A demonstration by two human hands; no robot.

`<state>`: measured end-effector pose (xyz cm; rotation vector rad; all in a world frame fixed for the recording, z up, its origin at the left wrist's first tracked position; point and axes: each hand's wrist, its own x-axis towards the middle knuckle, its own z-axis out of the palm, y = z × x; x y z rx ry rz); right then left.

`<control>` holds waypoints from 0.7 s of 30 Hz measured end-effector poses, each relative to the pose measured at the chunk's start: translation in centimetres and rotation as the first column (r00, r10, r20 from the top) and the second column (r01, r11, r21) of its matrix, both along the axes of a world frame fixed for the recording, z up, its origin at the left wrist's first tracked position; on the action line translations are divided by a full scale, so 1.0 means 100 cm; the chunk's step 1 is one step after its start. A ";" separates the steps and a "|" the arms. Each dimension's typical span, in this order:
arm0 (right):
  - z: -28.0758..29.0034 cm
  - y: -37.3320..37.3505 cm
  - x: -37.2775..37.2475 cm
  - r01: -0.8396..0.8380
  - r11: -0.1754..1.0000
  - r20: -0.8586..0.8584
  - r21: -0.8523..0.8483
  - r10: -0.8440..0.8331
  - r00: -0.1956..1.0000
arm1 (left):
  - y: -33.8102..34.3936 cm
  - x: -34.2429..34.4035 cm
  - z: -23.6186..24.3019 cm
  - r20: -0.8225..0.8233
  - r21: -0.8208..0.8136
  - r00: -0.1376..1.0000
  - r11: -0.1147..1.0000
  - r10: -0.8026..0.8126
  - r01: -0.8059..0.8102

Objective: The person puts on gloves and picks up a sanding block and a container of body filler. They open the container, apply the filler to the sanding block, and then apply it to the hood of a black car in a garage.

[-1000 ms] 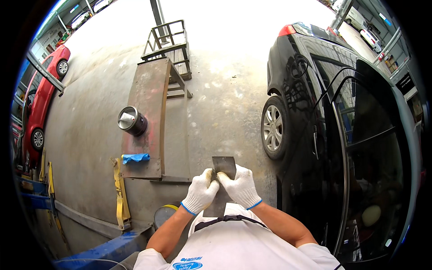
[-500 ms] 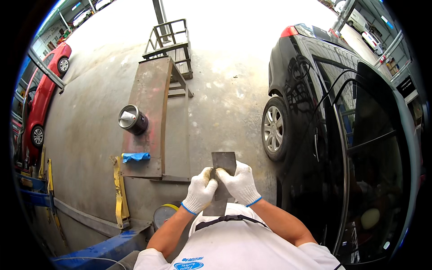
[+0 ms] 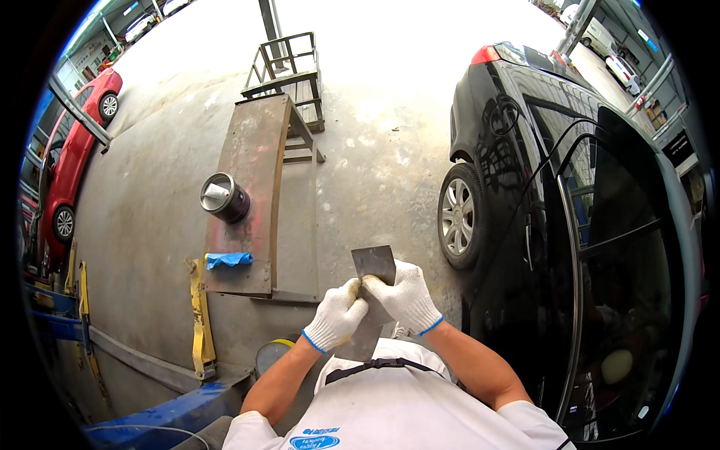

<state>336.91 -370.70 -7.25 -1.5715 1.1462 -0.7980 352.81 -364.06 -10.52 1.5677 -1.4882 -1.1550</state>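
Observation:
My left hand (image 3: 337, 315) and my right hand (image 3: 401, 296), both in white knit gloves with blue cuffs, are closed on thin dark grey flat pieces (image 3: 373, 262) in front of my waist. The upper part sticks up above my thumbs; a lower part (image 3: 358, 343) reaches down toward my white shirt. I cannot tell whether these are two separate pieces or one, as my gloves hide the middle. Ahead to the left is a stained metal bench (image 3: 251, 154) bearing a dark can (image 3: 234, 202) and a crumpled blue piece (image 3: 229, 259).
A black car (image 3: 510, 225) stands close on my right, a red car (image 3: 75, 157) far left. Blue lift parts (image 3: 165, 416) with a yellow arm (image 3: 201, 330) lie low at left. A metal frame stand (image 3: 300, 75) stands beyond the bench, beside a post (image 3: 268, 22).
My right hand has risen slightly and shifted right; the upper part of the grey piece has moved up and now sits more tilted. My left hand has moved only slightly.

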 end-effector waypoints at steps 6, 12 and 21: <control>0.001 -0.005 0.003 0.088 0.996 -0.023 0.017 -0.088 0.996 | -0.001 -0.004 -0.010 -0.099 -0.088 0.990 0.990 0.099 -0.108; 0.002 -0.015 -0.009 -0.071 0.990 0.004 0.119 0.071 0.997 | -0.001 0.000 -0.004 -0.245 0.011 0.969 0.999 0.040 -0.039; -0.014 -0.032 -0.039 -0.217 0.916 0.084 0.338 0.201 0.976 | -0.012 0.019 -0.009 -0.638 0.477 0.737 0.866 0.223 0.150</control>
